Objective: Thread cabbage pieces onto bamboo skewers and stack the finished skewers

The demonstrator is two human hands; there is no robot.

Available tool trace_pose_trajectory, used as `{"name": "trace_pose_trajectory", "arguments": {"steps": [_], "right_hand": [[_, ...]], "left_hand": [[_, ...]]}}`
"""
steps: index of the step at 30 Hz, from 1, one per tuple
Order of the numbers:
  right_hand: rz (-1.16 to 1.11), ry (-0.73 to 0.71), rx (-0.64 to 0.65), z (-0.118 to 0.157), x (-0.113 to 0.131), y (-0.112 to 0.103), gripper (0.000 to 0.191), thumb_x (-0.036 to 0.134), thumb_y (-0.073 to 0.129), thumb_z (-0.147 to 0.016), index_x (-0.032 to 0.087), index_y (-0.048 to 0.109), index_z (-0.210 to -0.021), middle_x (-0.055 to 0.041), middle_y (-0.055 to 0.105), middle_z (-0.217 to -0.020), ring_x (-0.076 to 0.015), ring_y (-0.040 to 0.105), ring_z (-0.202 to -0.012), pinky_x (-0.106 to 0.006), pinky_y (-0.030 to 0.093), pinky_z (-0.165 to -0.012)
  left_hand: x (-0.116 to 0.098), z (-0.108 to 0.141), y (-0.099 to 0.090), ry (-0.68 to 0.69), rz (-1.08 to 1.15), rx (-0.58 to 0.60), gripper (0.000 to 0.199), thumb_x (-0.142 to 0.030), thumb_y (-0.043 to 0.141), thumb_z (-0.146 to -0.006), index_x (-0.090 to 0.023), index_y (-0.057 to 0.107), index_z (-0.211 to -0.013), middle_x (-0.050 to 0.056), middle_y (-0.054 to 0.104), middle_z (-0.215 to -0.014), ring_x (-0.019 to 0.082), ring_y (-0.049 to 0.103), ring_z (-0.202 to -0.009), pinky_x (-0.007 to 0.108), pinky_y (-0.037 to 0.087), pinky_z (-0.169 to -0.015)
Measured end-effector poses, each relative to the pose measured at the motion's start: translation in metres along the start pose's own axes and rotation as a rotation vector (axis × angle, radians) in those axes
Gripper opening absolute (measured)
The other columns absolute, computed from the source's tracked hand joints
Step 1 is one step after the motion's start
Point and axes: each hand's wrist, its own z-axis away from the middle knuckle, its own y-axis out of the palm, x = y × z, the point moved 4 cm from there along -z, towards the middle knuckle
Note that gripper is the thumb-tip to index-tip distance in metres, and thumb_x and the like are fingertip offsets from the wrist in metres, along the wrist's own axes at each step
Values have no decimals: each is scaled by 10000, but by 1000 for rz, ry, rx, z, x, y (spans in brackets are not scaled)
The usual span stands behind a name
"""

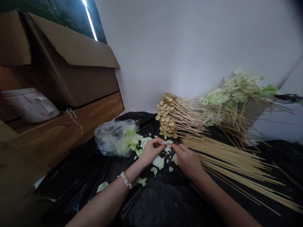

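Note:
Between the fingertips of my left hand (151,150) is a small pale piece of cabbage leaf (168,143), pinched at its left edge. My right hand (187,157) is closed, its fingertips meeting the same piece from the right; whatever lies inside its fingers is hidden. Below and around both hands, torn cabbage pieces (158,162) lie scattered on black plastic sheeting (151,201). A clear plastic bag (111,138) with more cabbage in it rests left of my left hand. Loose bamboo skewers (227,154) spread out just right of my right hand.
Behind the hands is a stack of skewers tipped with round pale slices (167,115). Skewered cabbage (227,94) is heaped at the back right against the white wall (146,63). On the left, a cardboard box (80,78) and a white plastic pitcher (30,105) stand on a wooden surface.

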Motion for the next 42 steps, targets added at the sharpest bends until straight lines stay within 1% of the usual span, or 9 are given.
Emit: {"name": "trace_pose_trajectory", "arguments": {"steps": [5,8,12,20,30,33,38,40,42], "right_hand": [[-61,4,-40,0,-1,1,298,144,419,-916,209,634,-1112,-39,635,-905,-136,606,-751,-233,397,-627],[-126,-32,-126,1,-1,1,289,192,394,-949,194,635,-1108,-47,635,-894,-135,605,-777,-225,415,-669],[-179,-74,-183,3,1,3,284,187,398,-943,179,642,-1088,-53,635,-876,-141,600,-789,-225,425,-691],[-255,-72,-123,3,0,7,286,147,358,-938,161,632,-1018,-64,631,-882,-150,595,-823,-237,434,-725],[-338,-38,-71,0,0,11,286,209,336,-971,164,611,-908,-61,633,-843,-152,596,-817,-238,415,-725],[-290,-25,-73,-1,-1,4,285,245,350,-978,171,617,-913,-54,636,-851,-148,602,-825,-232,398,-710],[-157,-11,-94,-1,-7,0,274,289,377,-976,185,626,-927,-35,648,-840,-138,599,-753,-237,357,-649],[-154,-20,-91,-1,-8,2,269,251,372,-971,183,626,-912,-35,651,-834,-134,593,-750,-236,347,-643],[-164,-37,-86,-1,-9,4,269,217,366,-964,180,624,-899,-38,650,-832,-134,590,-765,-234,344,-648]], "left_hand": [[0,1,0,-37,2,-24,349,-430,756,-674,-154,627,-844,-11,620,-702,88,556,-610,206,446,-610],[1,-1,-2,-45,44,-60,354,-477,725,-690,-163,596,-789,-22,592,-677,88,548,-586,223,472,-620],[1,-1,-2,-65,56,-44,359,-484,727,-676,-157,581,-700,-22,566,-655,86,531,-589,219,473,-613],[3,-2,-2,-64,-16,-8,335,-469,700,-706,-148,605,-700,-23,542,-623,82,492,-557,210,429,-578],[5,2,4,-101,15,38,325,-461,705,-707,-161,583,-673,-41,517,-559,71,444,-499,200,352,-519],[8,0,2,-113,91,4,328,-447,729,-686,-161,568,-677,-44,527,-587,63,458,-512,193,366,-532],[4,-6,-15,-80,169,-172,327,-417,758,-648,-156,562,-673,-43,544,-640,54,465,-538,181,388,-546],[3,-7,-19,-96,210,-183,329,-404,764,-637,-158,546,-653,-44,544,-639,55,467,-544,179,392,-547],[4,-7,-18,-127,262,-146,324,-390,760,-645,-159,534,-652,-34,563,-667,60,489,-573,180,407,-567]]}}
